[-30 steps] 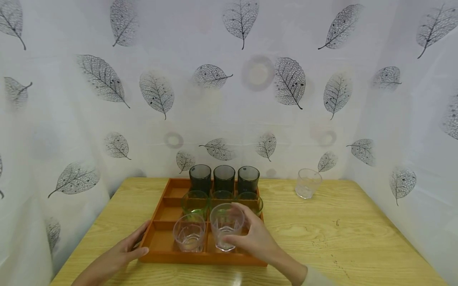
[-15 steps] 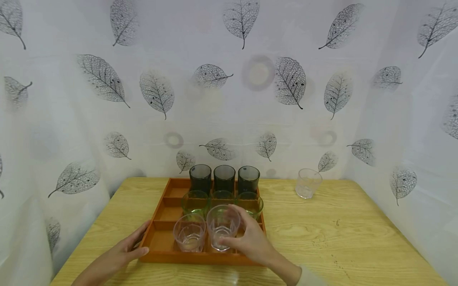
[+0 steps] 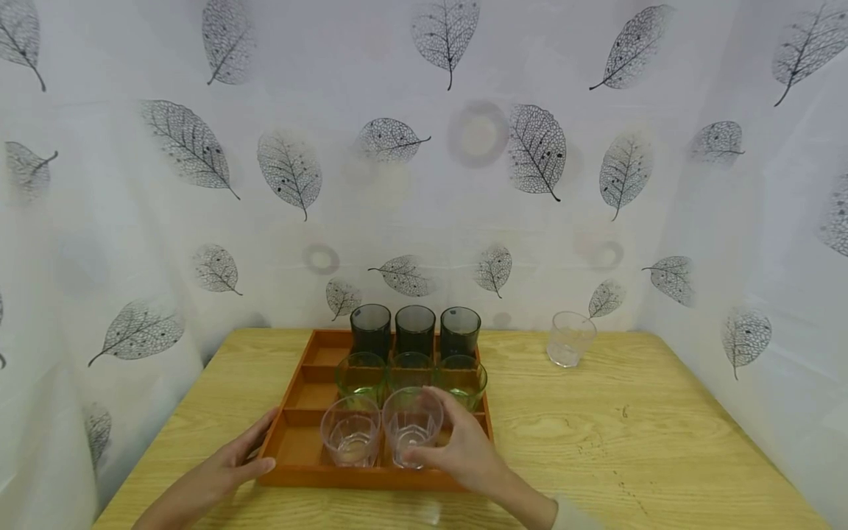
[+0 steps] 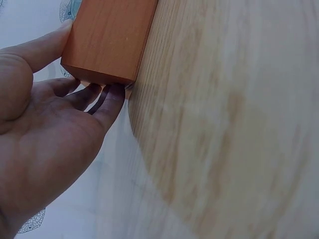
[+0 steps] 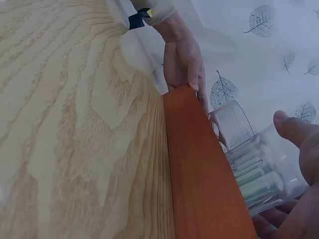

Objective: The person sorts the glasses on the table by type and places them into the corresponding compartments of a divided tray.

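My right hand (image 3: 467, 450) grips a clear glass tumbler (image 3: 411, 412) with thumb and fingers, upright in the front row of a divided orange-brown wooden tray (image 3: 371, 480). Just left of it stands a second clear tumbler (image 3: 350, 419) in the same row. My left hand (image 3: 228, 462) holds the tray's front left corner. In the left wrist view, its thumb lies on the rim and its fingertips (image 4: 115, 94) press the tray's side. The right wrist view shows the tumbler's faceted base (image 5: 259, 172) close behind the tray's front wall (image 5: 204, 174).
Green glasses (image 3: 361, 374) fill part of the tray's middle row. Dark grey glasses (image 3: 415, 330) stand along its back row. Another clear tumbler (image 3: 570, 340) stands on the wooden table (image 3: 596, 427) at the back right. A leaf-patterned curtain (image 3: 424, 199) encloses the table.
My right hand has shifted slightly left and brought the clear tumbler lower, into the front row beside the other clear one. The left hand stays at the tray's corner.
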Available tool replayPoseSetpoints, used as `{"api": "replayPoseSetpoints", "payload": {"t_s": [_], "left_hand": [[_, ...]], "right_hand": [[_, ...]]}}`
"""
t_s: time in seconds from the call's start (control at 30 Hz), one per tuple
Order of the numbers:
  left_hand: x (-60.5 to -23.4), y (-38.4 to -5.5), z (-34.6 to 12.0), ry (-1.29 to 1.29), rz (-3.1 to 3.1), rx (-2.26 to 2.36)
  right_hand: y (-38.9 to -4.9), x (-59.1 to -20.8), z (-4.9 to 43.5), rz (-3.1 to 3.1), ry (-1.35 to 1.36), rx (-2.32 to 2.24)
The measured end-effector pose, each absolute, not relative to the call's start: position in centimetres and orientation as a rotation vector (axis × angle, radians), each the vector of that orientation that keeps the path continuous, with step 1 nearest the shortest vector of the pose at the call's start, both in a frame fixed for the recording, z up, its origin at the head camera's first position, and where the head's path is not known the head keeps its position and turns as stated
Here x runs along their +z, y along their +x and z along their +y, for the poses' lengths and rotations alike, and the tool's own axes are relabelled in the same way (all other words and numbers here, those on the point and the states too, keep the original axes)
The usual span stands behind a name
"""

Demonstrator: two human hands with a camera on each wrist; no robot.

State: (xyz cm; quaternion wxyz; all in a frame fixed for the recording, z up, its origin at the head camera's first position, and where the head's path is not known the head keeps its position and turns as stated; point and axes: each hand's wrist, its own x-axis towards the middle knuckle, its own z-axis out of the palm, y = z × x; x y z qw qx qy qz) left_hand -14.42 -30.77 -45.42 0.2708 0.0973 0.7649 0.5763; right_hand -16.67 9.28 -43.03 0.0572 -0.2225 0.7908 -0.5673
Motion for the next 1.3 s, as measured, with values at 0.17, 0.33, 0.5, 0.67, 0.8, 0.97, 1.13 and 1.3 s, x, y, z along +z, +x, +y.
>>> {"api": "replayPoseSetpoints", "payload": {"t_s": [0.17, 0.33, 0.5, 0.67, 0.8, 0.97, 1.13, 1.3], "left_hand": [[-45.6, -14.4, -30.7, 0.241, 2.064, 1.554], [-45.7, -14.4, -30.8, 0.24, 2.069, 1.548], [-45.8, -14.4, -30.9, 0.245, 2.082, 1.537], [-45.7, -14.4, -30.9, 0.244, 2.069, 1.546], [-45.6, -14.4, -30.9, 0.236, 2.072, 1.55], [-45.4, -14.2, -30.8, 0.235, 2.087, 1.543], [-45.2, -14.1, -30.7, 0.233, 2.087, 1.546], [-45.2, -14.0, -30.7, 0.256, 2.091, 1.549]], "right_hand": [[-16.6, -43.2, 9.1, 2.498, -0.649, -1.631], [-16.5, -43.4, 9.1, 2.569, -0.642, -1.561], [-16.3, -43.5, 9.1, 2.605, -0.645, -1.518], [-16.2, -43.3, 9.3, 2.626, -0.643, -1.558], [-16.2, -43.1, 9.6, 2.576, -0.66, -1.624], [-16.0, -43.0, 10.3, 2.53, -0.654, -1.706], [-15.8, -42.9, 11.5, 2.493, -0.641, -1.802], [-15.6, -42.6, 13.1, 2.482, -0.637, -1.873]]}}
